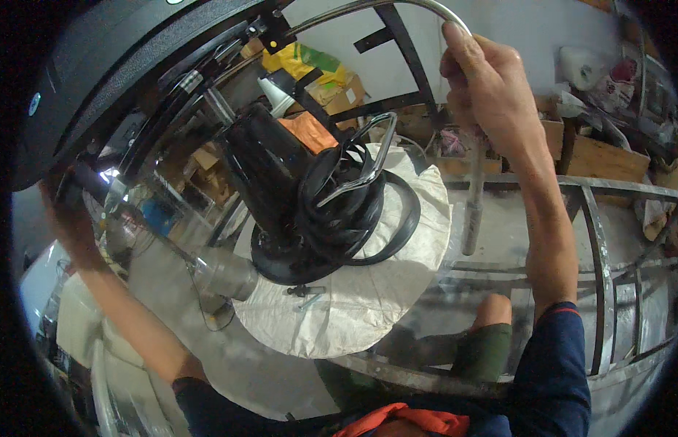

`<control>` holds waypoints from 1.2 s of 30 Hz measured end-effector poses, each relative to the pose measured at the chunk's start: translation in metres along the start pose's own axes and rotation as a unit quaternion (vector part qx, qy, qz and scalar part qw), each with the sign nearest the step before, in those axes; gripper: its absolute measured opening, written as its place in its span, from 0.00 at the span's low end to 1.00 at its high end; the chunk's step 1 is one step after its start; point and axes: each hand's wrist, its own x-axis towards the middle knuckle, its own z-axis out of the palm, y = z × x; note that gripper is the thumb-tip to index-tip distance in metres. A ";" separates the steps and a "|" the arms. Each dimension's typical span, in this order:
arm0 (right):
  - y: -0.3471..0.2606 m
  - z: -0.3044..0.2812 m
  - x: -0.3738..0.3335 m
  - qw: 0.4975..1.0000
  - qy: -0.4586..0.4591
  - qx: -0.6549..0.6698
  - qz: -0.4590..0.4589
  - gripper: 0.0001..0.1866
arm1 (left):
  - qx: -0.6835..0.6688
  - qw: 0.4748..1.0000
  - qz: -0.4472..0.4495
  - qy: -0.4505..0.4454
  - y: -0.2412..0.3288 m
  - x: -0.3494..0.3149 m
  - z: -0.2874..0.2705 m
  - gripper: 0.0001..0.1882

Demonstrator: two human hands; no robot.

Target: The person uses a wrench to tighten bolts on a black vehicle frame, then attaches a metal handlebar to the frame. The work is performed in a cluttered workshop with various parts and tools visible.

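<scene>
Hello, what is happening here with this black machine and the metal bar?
A person is seated on a metal-framed vehicle. The right hand grips a curved metal bar overhead. The left hand reaches out to the left, under a dark curved cover; what it holds is unclear. In front, a black pump with coiled black cable stands on a white sack.

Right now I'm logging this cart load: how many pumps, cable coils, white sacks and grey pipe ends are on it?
Black pump: 1
Black cable coil: 1
White sack under them: 1
Grey pipe end: 1
Total: 4
</scene>
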 end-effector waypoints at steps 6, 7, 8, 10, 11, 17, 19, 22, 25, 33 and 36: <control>0.001 -0.008 -0.002 0.998 -0.012 0.053 0.038 0.24 | -0.006 0.999 -0.051 0.008 0.009 -0.015 0.051 0.24; 0.001 -0.007 -0.003 0.997 -0.013 0.055 0.044 0.24 | -0.019 0.997 -0.063 0.027 0.010 -0.014 0.049 0.24; 0.000 -0.005 -0.005 0.997 -0.011 0.058 0.053 0.24 | -0.032 0.996 -0.073 0.042 0.012 -0.013 0.047 0.25; 0.004 -0.003 -0.005 0.995 -0.022 0.077 0.057 0.24 | -0.061 0.991 -0.095 0.074 0.008 -0.015 0.045 0.25; 0.006 -0.002 -0.006 0.996 -0.001 0.071 0.060 0.24 | -0.081 0.987 -0.106 0.088 0.003 -0.015 0.047 0.26; 0.015 0.015 -0.017 0.996 0.039 0.058 0.054 0.25 | -0.304 0.923 -0.184 -0.149 -0.024 0.006 -0.055 0.28; 0.015 0.011 -0.019 0.996 0.046 0.052 0.057 0.25 | -0.296 0.927 -0.196 -0.124 -0.022 0.000 -0.035 0.28; 0.010 0.013 -0.019 0.996 0.046 0.052 0.055 0.23 | -0.238 0.940 -0.228 -0.084 -0.010 -0.015 -0.029 0.28; -0.006 0.004 -0.005 0.994 0.038 0.066 0.074 0.22 | -0.196 0.941 -0.269 -0.062 -0.006 -0.037 -0.012 0.28; -0.029 -0.019 0.010 0.989 -0.009 0.059 0.133 0.18 | -0.053 0.909 -0.407 -0.069 0.026 -0.080 0.035 0.29; -0.012 -0.031 0.004 0.997 -0.012 0.055 0.058 0.14 | -0.004 0.878 -0.467 -0.101 0.045 -0.106 0.048 0.29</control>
